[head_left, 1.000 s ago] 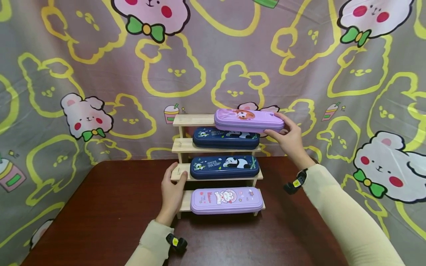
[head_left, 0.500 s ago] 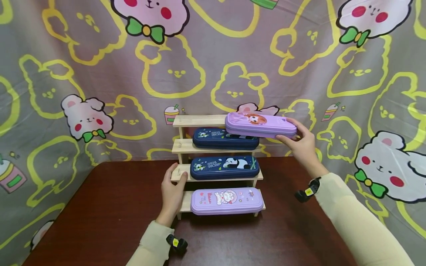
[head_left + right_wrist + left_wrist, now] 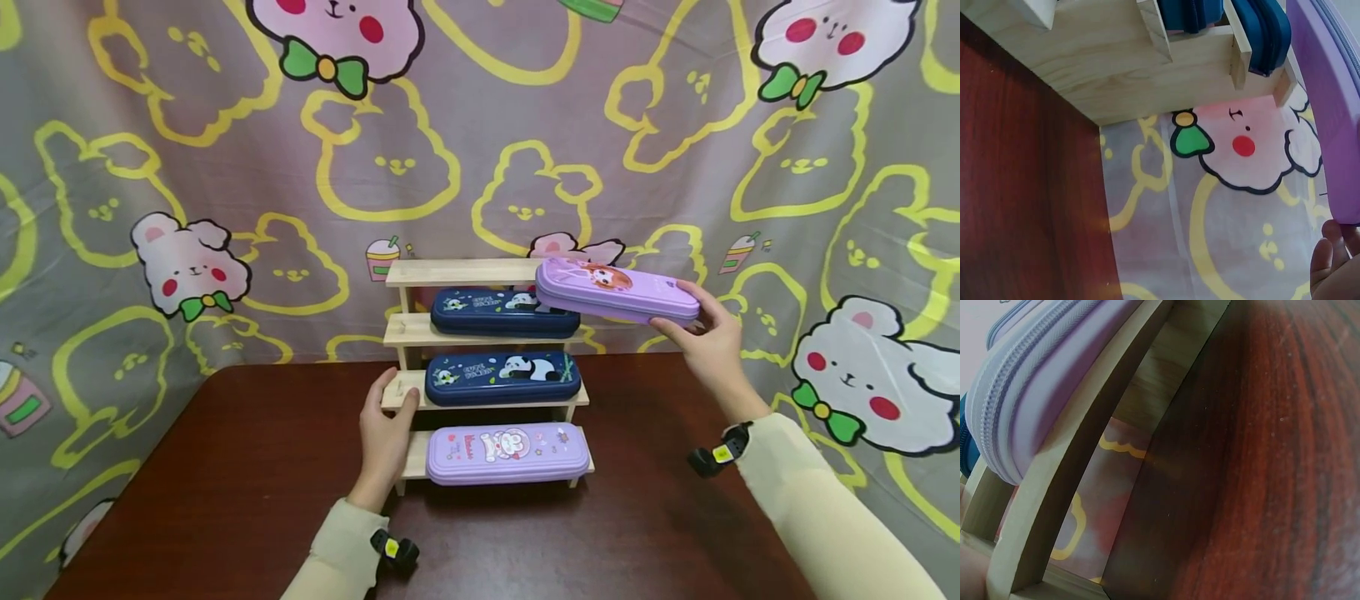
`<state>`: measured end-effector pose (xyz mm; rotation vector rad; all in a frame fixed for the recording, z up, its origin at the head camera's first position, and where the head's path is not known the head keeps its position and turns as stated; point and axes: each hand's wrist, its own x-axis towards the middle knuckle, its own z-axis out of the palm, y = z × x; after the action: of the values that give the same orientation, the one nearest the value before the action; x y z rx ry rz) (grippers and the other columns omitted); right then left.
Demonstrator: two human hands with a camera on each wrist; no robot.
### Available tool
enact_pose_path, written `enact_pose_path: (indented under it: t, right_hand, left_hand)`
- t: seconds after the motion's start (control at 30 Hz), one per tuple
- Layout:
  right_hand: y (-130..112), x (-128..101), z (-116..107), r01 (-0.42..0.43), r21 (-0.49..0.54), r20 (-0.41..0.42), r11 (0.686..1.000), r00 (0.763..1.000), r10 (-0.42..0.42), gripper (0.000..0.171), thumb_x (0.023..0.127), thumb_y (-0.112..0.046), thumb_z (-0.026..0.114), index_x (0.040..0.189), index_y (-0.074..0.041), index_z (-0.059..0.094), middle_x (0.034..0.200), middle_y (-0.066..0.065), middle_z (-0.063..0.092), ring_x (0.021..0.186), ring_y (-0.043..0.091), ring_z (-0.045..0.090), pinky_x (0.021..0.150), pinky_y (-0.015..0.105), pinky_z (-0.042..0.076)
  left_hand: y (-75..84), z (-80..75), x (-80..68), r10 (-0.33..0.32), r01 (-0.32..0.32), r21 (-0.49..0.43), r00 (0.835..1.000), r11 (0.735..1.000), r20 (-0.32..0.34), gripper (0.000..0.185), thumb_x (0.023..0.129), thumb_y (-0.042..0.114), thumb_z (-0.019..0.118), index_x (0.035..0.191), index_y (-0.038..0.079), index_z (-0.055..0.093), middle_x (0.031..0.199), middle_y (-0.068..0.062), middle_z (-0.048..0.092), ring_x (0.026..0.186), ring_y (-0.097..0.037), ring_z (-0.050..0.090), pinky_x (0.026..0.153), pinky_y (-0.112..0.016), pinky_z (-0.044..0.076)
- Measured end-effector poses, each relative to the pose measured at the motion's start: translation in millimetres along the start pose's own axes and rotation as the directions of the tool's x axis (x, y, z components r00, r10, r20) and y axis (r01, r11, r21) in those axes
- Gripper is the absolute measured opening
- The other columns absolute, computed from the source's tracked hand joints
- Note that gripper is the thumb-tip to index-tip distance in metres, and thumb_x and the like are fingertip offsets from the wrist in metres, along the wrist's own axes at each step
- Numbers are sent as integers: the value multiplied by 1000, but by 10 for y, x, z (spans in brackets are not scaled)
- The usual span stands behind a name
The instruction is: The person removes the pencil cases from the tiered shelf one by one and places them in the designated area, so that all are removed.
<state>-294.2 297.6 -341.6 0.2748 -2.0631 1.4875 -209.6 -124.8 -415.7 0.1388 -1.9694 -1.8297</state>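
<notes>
My right hand [image 3: 712,350] pinches the right end of a purple pencil case [image 3: 615,290] printed with a red-haired girl. The case is held up, tilted down to the right, and overlaps the right part of a navy panda pencil case [image 3: 480,312]. In the right wrist view, fingertips [image 3: 1333,250] show at the end of the purple case [image 3: 1335,125]. Low on the left, my left hand [image 3: 384,437] grips the left edge of a wooden step stand [image 3: 405,392], thumb and fingers at its second tier from below. Only a sliver of that hand [image 3: 971,569] shows in the left wrist view.
A second navy panda pencil case [image 3: 502,379] lies on the stand's second tier from below. On the lowest tier lies a lilac bunny pencil case [image 3: 510,454]. The stand is on a dark red-brown table [image 3: 247,483], with a cartoon-printed curtain [image 3: 247,183] behind and at both sides.
My right hand has moved right and a little down with the purple pencil case, away from the top tier, and the case now tilts more. My left hand has stayed at the stand.
</notes>
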Motion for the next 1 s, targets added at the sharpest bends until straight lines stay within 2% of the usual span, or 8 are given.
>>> enact_pose_path:
  t: [0.23, 0.43, 0.77, 1.0]
  right_hand:
    - [144, -111, -135, -20, -62, -17, 998, 1000, 18, 66, 84, -6, 79, 144, -15, 53, 132, 2, 56, 98, 10, 56, 78, 11, 47]
    - [216, -245, -262, -89, -116, -57, 989, 995, 83, 66, 84, -13, 80, 144, -23, 53, 136, 2, 55, 100, 9, 56, 78, 9, 46]
    - [404, -393, -496, -178, -107, -116, 978, 979, 165, 67, 85, -16, 79, 144, -29, 52, 144, 4, 52, 107, 9, 54, 80, 7, 44]
    - [495, -514, -590, -261, -134, -141, 956, 960, 242, 67, 85, -22, 79, 145, -29, 51, 142, 5, 50, 103, 10, 52, 78, 6, 44]
  left_hand:
    - [-1, -28, 5, 1, -1, 0, 1000, 1000, 4, 50, 96, 8, 64, 142, 0, 48, 144, -21, 46, 135, -31, 37, 112, -44, 26]
    - [4, -24, -2, -8, 8, 1, 1000, 1000, 5, 50, 95, 8, 65, 142, 0, 48, 144, -20, 46, 135, -30, 38, 112, -43, 26]
    - [-4, -21, -3, 1, -1, 5, 1000, 1000, 13, 50, 96, 8, 64, 142, 0, 48, 145, -19, 46, 136, -30, 37, 111, -44, 27]
    - [24, -21, -16, -1, 1, 16, 1000, 1000, 21, 50, 97, 9, 63, 143, 0, 47, 145, -19, 45, 137, -30, 35, 112, -46, 25]
